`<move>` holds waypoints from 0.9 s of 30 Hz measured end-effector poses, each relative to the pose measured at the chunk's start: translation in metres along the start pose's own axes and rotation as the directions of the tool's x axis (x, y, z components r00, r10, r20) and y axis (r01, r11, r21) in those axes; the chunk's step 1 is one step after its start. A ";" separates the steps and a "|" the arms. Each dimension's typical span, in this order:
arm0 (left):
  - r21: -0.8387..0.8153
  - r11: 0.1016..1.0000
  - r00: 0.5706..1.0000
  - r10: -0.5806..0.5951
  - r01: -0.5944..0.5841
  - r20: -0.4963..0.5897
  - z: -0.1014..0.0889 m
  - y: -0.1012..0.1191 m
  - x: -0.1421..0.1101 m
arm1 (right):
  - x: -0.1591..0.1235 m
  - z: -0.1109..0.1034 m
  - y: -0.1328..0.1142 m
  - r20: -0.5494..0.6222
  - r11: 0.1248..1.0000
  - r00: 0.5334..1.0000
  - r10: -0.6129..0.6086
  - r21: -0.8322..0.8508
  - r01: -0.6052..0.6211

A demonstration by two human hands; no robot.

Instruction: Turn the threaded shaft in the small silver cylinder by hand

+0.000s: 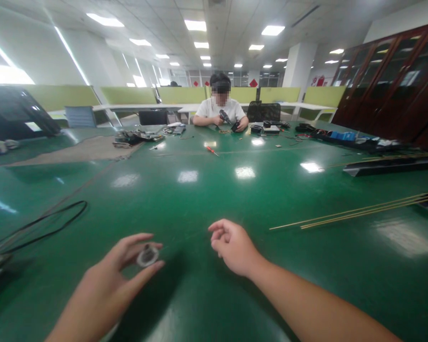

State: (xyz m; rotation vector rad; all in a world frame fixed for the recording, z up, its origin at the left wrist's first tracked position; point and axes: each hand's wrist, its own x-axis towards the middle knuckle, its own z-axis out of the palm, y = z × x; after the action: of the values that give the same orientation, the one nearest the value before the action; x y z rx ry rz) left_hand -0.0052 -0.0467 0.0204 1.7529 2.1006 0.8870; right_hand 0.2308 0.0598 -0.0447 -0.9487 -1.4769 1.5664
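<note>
My left hand (109, 280) is closed around a small round ring-shaped piece (148, 256), greyish and see-through at the rim, with a darker knob in its middle. Thumb and fingers hold it by its sides, above the green tabletop (185, 209). To the right, my right hand (231, 244) hovers over the table with its fingers loosely bent and slightly apart. Nothing shows between those fingers, and the hand does not touch the ring-shaped piece.
Thin brass-coloured rods (360, 211) lie at the right. A black cable loop (71, 206) rests at the left. Farther off are a red screwdriver (211, 151), a pile of electronic parts (135, 137) and a black tray (388, 166). Across the table sits a person (207, 109) holding a dark tool.
</note>
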 end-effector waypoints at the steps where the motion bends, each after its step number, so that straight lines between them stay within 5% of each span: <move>1: -0.090 0.995 0.997 0.049 -0.044 0.061 0.013 0.012 0.012 | 0.003 -0.003 0.002 -0.063 1.000 0.998 -0.018 -0.014 0.017; 5: -0.265 0.940 0.952 0.263 -0.216 0.156 0.066 0.050 0.049 | 0.009 -0.009 0.005 -0.224 0.998 0.974 -0.042 -0.050 0.032; 8: -0.314 0.917 0.924 0.321 -0.247 0.210 0.087 0.051 0.054 | 0.008 -0.008 0.004 -0.243 0.997 0.969 -0.047 -0.069 0.031; 12: -0.355 0.905 0.911 0.333 -0.236 0.243 0.091 0.034 0.051 | 0.005 -0.006 0.000 -0.224 0.992 0.974 -0.040 -0.129 0.011; 19: -0.471 0.880 0.962 0.178 -0.061 0.208 0.094 0.024 0.054 | 0.000 -0.005 -0.005 -0.179 0.986 0.983 -0.038 -0.166 0.008; 27: -0.490 0.868 0.951 0.208 -0.072 0.228 0.098 0.025 0.052 | -0.001 -0.003 -0.009 -0.100 0.996 0.995 -0.017 -0.086 0.008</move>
State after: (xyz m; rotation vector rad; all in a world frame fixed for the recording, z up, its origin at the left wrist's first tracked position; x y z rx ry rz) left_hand 0.0576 0.0324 -0.0316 1.6572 1.4356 1.0264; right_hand 0.2346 0.0607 -0.0360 -1.0498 -1.4861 1.4349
